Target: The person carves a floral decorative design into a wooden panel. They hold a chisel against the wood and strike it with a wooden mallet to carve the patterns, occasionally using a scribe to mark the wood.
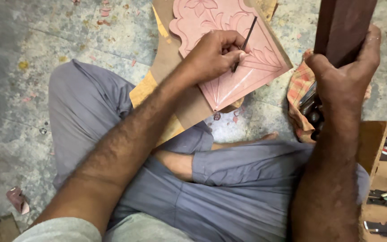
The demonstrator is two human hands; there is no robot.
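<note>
A pink carved panel [229, 31] with a flower and leaf relief lies on a brown board [189, 103] in front of my crossed legs. My left hand [213, 54] grips a thin dark chisel [246, 40], its tip set on the panel's fan-shaped lines. My right hand [346, 76] is closed around a thick dark wooden block [343, 27], held upright above and to the right of the panel. I sit on the floor in grey trousers.
A checked orange cloth [298, 98] with dark tools lies at the right. A wooden box [381, 179] with several chisels stands at the lower right. Pink chips litter the concrete floor [23, 67]. A small pink scrap [18, 199] lies at lower left.
</note>
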